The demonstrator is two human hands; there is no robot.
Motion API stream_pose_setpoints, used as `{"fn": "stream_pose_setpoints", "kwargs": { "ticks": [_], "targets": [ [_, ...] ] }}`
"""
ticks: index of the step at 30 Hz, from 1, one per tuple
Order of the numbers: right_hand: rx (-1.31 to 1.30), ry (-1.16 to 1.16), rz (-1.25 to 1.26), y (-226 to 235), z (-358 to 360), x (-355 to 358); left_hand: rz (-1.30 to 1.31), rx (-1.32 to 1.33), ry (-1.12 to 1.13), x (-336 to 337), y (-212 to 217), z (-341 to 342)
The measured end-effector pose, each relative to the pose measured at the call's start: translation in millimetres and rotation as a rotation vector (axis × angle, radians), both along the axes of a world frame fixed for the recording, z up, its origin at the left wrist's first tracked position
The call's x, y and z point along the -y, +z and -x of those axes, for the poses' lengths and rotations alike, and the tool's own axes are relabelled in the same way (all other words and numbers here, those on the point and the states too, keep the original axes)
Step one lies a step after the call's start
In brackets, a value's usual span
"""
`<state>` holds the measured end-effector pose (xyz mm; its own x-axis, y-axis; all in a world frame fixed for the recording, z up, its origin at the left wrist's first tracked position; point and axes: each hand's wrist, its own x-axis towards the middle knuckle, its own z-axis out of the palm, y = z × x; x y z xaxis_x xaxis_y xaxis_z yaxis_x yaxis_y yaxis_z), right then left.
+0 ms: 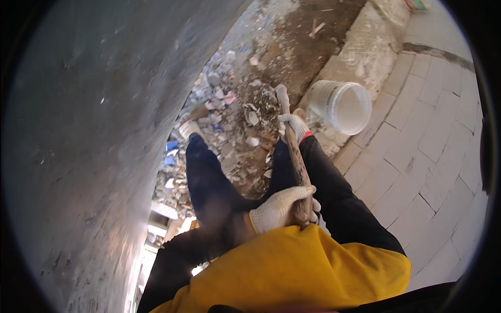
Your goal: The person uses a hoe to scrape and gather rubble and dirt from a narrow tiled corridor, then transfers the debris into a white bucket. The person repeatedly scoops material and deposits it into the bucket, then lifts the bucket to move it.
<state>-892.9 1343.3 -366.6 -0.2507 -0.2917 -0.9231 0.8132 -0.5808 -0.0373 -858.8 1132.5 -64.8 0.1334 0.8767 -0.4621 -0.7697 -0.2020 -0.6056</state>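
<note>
Long wooden handle (295,156) gripped in both hands, its axis running almost straight away from the body, from the chest out and down toward the rubble heap (237,120) ahead, leaning only slightly leftward at the far end. Left hand (276,209), in a white knit glove, wrapped tight round the near end of the shaft, close against the yellow garment (292,271). Right hand (294,127), gloved alike with a red cuff edge, closed round the shaft farther out, so clearly the nearer of the two to the working end. Working end itself lost among debris just beyond the right hand; blade or head not to be made out. Shaft pale brown, worn, dusty, a little rough along its length, roughly round in section. Rubble of grey stone chips, pale shards and a few blue scraps lying beyond and to the left of both hands, against a grey concrete wall (94,146) rising on the far left. White plastic bucket (340,106) tipped on its side just right of the right hand, mouth facing right, resting at the edge of a pale paved floor (428,172) stretching off to the right of both hands. Dark-trousered leg (206,182) left of the shaft, foot planted in the debris.
</note>
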Motion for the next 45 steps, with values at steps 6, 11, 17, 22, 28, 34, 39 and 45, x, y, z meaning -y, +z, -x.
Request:
{"fn": "stream_pose_setpoints", "kwargs": {
  "ticks": [6,11,17,22,28,34,39,45],
  "targets": [
    [-0.031,-0.154,-0.073,127.7,-2.1,-101.2,-0.219,-0.068,-0.019,-81.4,59.5,12.9],
    [-0.099,-0.361,-0.143,231.7,-30.4,-170.2,-0.450,-0.371,-0.215,-125.8,101.2,0.6],
    [-0.143,-0.636,-0.175,305.3,-65.7,-240.8,-0.846,-0.120,-0.270,-162.6,126.2,-12.7],
    [-0.227,-0.563,-0.652,255.8,-84.9,-231.9,-0.393,-1.177,-0.334,-119.1,93.8,-9.7],
    [-0.111,-0.686,-0.709,108.0,-86.8,-157.5,0.277,-1.860,-1.301,-47.2,-84.7,-33.3],
    [-0.117,-0.756,-0.567,70.9,-59.8,-142.9,0.663,-1.989,-1.400,-28.2,-256.8,-60.8],
    [-0.194,-0.573,-0.662,82.4,-19.1,-142.1,0.487,-1.766,-1.136,-60.9,-255.6,-78.0],
    [-0.245,-0.207,-0.769,-56.9,83.3,-106.7,0.783,-1.532,-0.921,-82.7,-300.6,-62.5]
  ]
}}
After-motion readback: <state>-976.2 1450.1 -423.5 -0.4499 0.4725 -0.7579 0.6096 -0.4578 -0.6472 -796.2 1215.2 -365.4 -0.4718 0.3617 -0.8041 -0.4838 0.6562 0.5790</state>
